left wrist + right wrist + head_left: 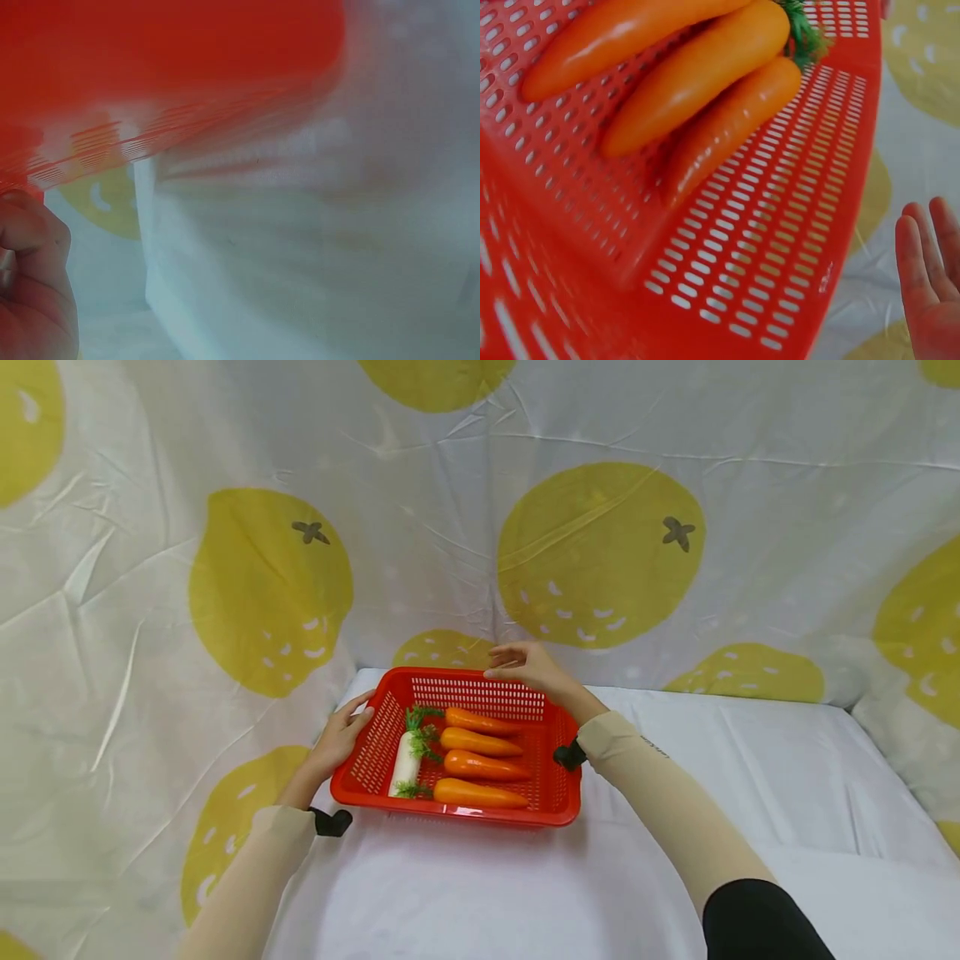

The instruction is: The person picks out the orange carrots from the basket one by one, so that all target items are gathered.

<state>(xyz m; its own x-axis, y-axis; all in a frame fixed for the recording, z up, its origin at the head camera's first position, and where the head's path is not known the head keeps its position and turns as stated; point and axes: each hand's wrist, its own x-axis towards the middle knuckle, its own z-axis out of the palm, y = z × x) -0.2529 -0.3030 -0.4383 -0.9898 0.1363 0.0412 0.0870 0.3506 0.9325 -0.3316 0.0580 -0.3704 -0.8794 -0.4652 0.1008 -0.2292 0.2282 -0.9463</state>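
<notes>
A red plastic basket [551, 817] with slotted walls holds several orange carrots [480, 766] and a white radish [406, 766] with green leaves. The carrots lie side by side, and the radish lies at their left. My left hand [341, 739] grips the basket's left rim; in the left wrist view that hand [34, 277] is partly cut off, its fingers bent at the basket's edge. Over the far rim hovers my right hand [528, 667]. From the right wrist, this hand [930, 277] shows straight fingers apart from the basket wall [765, 247].
A white cloth [465, 893] covers the table under the basket. Behind and at the left hangs a pale curtain [420, 552] printed with yellow lemons, close to the table's far edge. Black wrist mounts [332, 822] sit on both forearms.
</notes>
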